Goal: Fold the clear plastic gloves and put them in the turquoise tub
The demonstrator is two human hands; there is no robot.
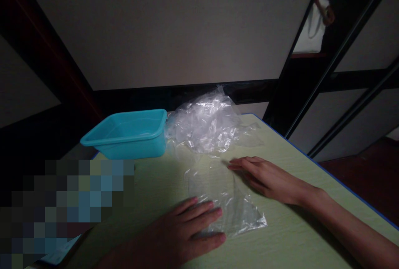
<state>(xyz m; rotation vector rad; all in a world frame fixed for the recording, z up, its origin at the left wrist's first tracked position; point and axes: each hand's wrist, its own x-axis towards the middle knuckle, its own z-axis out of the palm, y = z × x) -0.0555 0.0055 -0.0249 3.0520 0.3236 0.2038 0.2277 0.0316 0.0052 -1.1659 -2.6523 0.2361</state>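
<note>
The left hand (190, 229), fingers spread, lies over the near-left edge of a flat, clear plastic bag (243, 211) on the pale green tabletop (296, 235), perhaps so that it remains smooth, while the right hand (264, 176), separate, rests loosely straightened beside the bag's far-right edge.

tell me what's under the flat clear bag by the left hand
The greenish tabletop shows through the flat clear bag. The left hand covers part of its left side, so what lies beneath cannot be seen.
</note>
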